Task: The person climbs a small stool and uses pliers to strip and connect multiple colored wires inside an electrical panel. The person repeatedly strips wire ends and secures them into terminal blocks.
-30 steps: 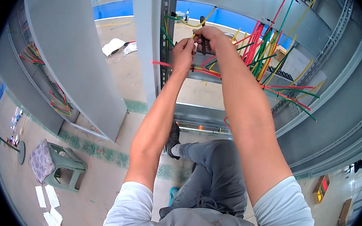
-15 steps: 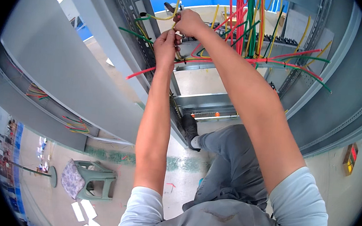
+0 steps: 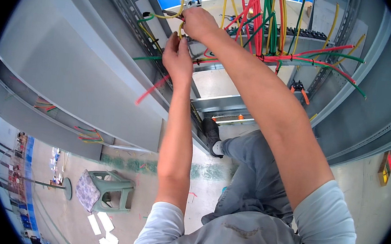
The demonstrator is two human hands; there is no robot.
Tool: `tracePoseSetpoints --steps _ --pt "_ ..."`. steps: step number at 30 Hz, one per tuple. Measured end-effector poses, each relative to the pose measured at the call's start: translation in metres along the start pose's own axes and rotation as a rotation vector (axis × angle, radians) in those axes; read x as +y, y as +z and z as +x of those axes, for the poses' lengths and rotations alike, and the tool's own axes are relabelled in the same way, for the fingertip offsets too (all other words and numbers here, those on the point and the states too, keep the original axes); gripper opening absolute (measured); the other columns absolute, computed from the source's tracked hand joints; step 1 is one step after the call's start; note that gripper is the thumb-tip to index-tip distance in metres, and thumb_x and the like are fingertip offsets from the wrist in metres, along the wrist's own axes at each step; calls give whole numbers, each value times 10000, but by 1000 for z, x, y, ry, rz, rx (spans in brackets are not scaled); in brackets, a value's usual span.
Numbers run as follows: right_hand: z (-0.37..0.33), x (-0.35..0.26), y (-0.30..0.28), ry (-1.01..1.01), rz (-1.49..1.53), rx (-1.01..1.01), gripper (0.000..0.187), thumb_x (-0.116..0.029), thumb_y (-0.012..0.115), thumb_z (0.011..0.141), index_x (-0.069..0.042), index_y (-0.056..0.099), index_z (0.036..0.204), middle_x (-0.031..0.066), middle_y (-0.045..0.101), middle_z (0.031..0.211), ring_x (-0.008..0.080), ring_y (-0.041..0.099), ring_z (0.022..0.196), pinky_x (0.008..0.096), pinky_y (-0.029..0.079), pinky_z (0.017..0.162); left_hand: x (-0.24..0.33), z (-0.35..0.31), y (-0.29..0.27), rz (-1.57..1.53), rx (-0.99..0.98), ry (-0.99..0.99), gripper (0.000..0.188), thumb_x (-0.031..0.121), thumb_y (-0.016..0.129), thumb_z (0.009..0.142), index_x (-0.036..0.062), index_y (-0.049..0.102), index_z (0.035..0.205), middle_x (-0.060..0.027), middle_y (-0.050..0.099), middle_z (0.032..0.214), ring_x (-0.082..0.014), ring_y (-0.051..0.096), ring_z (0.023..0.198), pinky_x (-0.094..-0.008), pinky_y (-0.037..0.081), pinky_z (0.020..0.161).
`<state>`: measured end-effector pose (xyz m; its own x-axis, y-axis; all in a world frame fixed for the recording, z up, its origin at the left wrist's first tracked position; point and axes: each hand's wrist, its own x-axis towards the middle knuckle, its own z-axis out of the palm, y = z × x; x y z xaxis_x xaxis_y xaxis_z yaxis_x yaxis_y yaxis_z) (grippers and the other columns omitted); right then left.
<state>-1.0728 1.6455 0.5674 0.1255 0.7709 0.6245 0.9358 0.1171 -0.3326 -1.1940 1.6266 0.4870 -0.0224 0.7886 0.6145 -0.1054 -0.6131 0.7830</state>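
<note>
Inside the grey metal cabinet frame, my left hand [image 3: 177, 60] is raised with thumb and fingers closing about a yellow wire [image 3: 181, 28]. Just above it, my right hand [image 3: 200, 25] is curled shut on a dark, slim-handled tool [image 3: 169, 14]; its working end is hidden behind the fingers. Another stretch of yellow wire [image 3: 182, 2] curves down from the top rail past the right hand. A green wire [image 3: 147, 58] and a red wire [image 3: 152, 89] stick out to the left, near my left wrist.
Bundled red wires [image 3: 255, 25] and green wires [image 3: 273, 33] hang mid-cabinet, with loose ends [image 3: 340, 60] reaching right. Orange-handled cutters [image 3: 302, 92] hang at the right post. A metal crossbar [image 3: 220, 103] lies low, above my shoe [image 3: 211, 135]. A green stool [image 3: 117, 190] stands left.
My view has shifted slightly, so the cabinet appears a little higher. The dark tool has tilted flatter in my right hand, and the left fingers have come slightly apart from the right hand.
</note>
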Motion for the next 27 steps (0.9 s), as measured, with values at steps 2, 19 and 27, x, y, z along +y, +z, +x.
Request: tracePoseSetpoints --steps 2,19,27 --pt "2 6 -1 -1 -7 -24 196 -142 681 817 -43 747 973 189 731 1004 378 693 1001 466 554 898 19 13 3 -83 -59 -148 388 27 566 992 -110 539 1355 -142 714 1043 -135 664 867 -268 518 765" --pt "24 -2 -7 361 331 -523 181 -132 692 824 42 735 845 138 643 638 253 631 553 397 542 526 15 10 7 -108 -14 7 384 -14 569 973 -15 541 1356 -66 660 940 -133 619 864 -274 496 787" --pt "18 -3 -5 384 314 -442 205 -152 696 842 42 744 890 139 690 719 265 669 598 385 559 543 -4 -67 -9 379 48 84 301 150 602 991 -43 648 1218 -207 721 966 -329 708 886 -403 541 756"
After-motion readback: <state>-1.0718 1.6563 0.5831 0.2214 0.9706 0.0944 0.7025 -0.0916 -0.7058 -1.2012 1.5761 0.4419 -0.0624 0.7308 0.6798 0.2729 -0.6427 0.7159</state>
